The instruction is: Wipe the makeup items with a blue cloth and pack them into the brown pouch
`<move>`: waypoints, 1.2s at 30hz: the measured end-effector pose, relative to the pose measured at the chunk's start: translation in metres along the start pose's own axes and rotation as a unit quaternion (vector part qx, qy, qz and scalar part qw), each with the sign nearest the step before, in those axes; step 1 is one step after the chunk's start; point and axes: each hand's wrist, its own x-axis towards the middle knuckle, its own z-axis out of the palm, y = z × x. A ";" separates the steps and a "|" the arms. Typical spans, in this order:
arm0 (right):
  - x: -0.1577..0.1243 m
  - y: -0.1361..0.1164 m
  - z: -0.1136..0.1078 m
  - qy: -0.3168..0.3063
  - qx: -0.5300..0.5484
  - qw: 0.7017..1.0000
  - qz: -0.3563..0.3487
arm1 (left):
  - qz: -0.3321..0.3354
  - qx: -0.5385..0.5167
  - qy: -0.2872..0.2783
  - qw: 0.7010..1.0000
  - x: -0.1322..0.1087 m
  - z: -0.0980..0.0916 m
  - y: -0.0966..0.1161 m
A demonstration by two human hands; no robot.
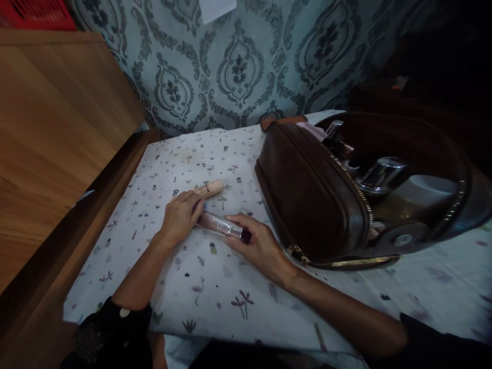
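A clear, pinkish cosmetic tube (pixel 216 223) with a dark cap lies on the patterned white cloth (pixel 215 297). My right hand (pixel 258 245) curls round its capped end. My left hand (pixel 180 214) rests with fingers bent on the other end of the tube. Its fingertips also touch a beige tube (pixel 209 188) lying just beyond on the cloth.
An open brown leather bag (pixel 307 197) with a brass zip sits to the right, holding silver-capped items (pixel 380 175). A wooden cabinet (pixel 57 133) stands at the left. Patterned grey wallpaper (pixel 238 66) runs behind.
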 end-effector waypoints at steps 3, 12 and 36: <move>0.002 0.001 0.000 -0.009 0.041 0.998 0.037 | -0.034 0.058 0.020 0.998 -0.001 -0.006 0.002; -0.001 -0.004 0.001 0.017 -0.060 0.994 -0.092 | 0.113 -0.031 0.011 0.993 -0.006 -0.026 0.055; 0.004 -0.007 -0.002 0.005 0.108 0.994 -0.028 | 0.006 -0.400 -0.355 0.845 0.000 -0.036 -0.027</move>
